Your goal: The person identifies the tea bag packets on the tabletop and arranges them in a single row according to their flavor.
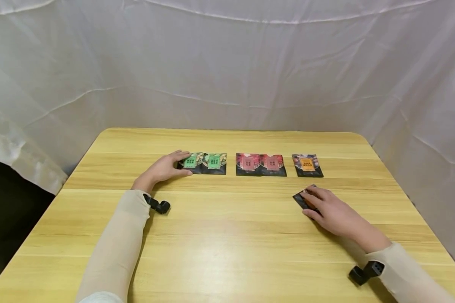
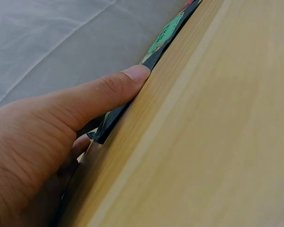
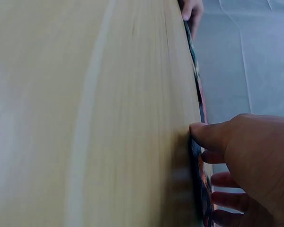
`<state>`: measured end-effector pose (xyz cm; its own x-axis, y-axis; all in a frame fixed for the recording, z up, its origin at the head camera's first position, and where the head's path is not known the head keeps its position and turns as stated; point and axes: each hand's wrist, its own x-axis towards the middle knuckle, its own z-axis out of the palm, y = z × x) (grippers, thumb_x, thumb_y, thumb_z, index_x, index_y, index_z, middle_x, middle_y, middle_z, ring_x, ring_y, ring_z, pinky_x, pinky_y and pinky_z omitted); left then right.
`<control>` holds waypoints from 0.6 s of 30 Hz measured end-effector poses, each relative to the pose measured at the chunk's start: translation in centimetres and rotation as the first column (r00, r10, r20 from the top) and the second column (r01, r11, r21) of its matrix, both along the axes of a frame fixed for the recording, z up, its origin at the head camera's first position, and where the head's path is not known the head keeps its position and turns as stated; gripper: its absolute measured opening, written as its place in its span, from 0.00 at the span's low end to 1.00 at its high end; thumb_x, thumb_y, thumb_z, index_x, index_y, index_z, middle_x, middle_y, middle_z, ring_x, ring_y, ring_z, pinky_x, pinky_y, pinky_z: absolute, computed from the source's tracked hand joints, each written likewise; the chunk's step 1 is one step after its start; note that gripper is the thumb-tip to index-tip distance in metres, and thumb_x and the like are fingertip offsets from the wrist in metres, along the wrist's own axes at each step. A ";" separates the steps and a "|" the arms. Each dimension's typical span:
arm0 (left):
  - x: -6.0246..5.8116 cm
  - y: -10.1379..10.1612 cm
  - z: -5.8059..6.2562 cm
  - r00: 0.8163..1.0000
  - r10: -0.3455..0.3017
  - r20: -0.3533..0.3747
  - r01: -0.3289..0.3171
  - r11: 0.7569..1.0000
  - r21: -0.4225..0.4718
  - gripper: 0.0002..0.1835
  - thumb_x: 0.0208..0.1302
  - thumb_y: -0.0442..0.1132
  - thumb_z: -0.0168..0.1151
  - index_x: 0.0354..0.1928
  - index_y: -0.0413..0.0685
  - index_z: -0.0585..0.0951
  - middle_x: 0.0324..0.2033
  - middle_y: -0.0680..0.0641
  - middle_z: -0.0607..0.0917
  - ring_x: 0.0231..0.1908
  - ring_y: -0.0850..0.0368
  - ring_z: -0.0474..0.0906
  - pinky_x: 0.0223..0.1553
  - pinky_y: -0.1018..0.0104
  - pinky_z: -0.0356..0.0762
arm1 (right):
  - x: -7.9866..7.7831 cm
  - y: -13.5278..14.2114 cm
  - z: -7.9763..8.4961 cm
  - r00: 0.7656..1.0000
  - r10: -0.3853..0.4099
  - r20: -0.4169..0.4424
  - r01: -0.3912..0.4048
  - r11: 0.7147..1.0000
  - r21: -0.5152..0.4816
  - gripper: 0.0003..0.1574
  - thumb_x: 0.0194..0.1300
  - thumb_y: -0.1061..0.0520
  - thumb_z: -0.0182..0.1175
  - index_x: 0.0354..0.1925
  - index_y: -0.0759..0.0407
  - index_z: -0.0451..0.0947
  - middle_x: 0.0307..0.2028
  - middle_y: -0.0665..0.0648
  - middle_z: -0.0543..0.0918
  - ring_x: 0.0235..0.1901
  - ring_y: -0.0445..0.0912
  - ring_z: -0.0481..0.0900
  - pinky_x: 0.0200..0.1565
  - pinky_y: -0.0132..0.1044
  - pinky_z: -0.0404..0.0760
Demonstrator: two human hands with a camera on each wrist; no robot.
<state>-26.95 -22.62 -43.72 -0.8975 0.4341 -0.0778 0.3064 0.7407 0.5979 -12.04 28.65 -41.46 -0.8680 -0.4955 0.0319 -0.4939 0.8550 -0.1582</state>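
My left hand [image 1: 166,168] lies at the left end of a pair of green-labelled packets, its thumb along the near edge and its fingers by the far edge. The left green packet [image 1: 190,161] is partly covered by this hand; the right green packet [image 1: 214,161] lies beside it. In the left wrist view the thumb [image 2: 137,73] rests on the packet edge. My right hand [image 1: 331,210] holds a dark packet with an orange label [image 1: 300,199] at a slant, mostly hidden under the hand. In the right wrist view, the thumb [image 3: 199,131] is at its near edge.
Two red-labelled packets [image 1: 248,163] lie side by side mid-row. Another orange-labelled packet [image 1: 307,164] lies flat to their right, just beyond my right hand. The wooden table [image 1: 220,235] ends at a pale cloth backdrop [image 1: 227,75].
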 end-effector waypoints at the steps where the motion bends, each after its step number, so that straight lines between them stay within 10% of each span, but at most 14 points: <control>1: 0.0 0.0 0.0 1.000 -0.003 -0.002 0.003 1.000 -0.003 0.46 0.59 0.64 0.65 0.75 0.54 0.62 0.75 0.44 0.55 0.74 0.44 0.44 0.71 0.40 0.45 | 0.1 0.5 0.0 1.000 -0.013 0.000 0.013 1.000 0.001 0.33 0.72 0.46 0.57 0.67 0.62 0.70 0.65 0.69 0.67 0.64 0.67 0.64 0.60 0.63 0.68; 18: 0.3 0.1 0.2 1.000 -0.001 -0.002 0.001 1.000 0.001 0.46 0.59 0.65 0.64 0.75 0.55 0.61 0.75 0.44 0.54 0.74 0.44 0.44 0.70 0.40 0.46 | -0.3 7.1 0.3 0.978 -0.209 0.001 0.209 0.978 0.019 0.39 0.72 0.44 0.56 0.69 0.68 0.64 0.63 0.77 0.65 0.58 0.75 0.64 0.55 0.71 0.66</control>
